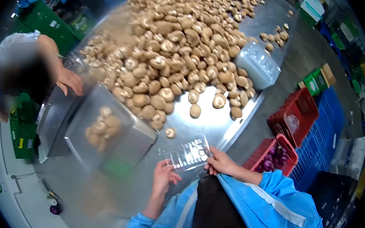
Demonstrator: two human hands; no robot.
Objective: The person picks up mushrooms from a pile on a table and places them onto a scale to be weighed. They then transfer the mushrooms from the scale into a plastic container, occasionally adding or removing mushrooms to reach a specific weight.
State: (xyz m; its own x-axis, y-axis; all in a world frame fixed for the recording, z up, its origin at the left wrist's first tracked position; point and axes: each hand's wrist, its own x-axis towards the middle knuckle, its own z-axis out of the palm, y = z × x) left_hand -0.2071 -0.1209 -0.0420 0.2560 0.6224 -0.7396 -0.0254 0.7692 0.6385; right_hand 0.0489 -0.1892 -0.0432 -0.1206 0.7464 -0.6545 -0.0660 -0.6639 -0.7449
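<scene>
In front of my body, a clear plastic tray is held between both hands at the near edge of the steel table. My left hand has its thumb and forefinger on the tray's left edge, the other fingers loosely curled. At the opposite edge, my right hand is closed on the tray's right side. The tray shows nothing inside, only glare on its ribs. Just beyond it lies a single mushroom. A big heap of brown mushrooms covers the table behind.
Nested clear trays stand right of the heap. Several mushrooms sit on a boxy metal-and-clear surface at left, partly blurred. A co-worker's hand is beside the heap. A red crate with purple vegetables and a blue pallet stand at right.
</scene>
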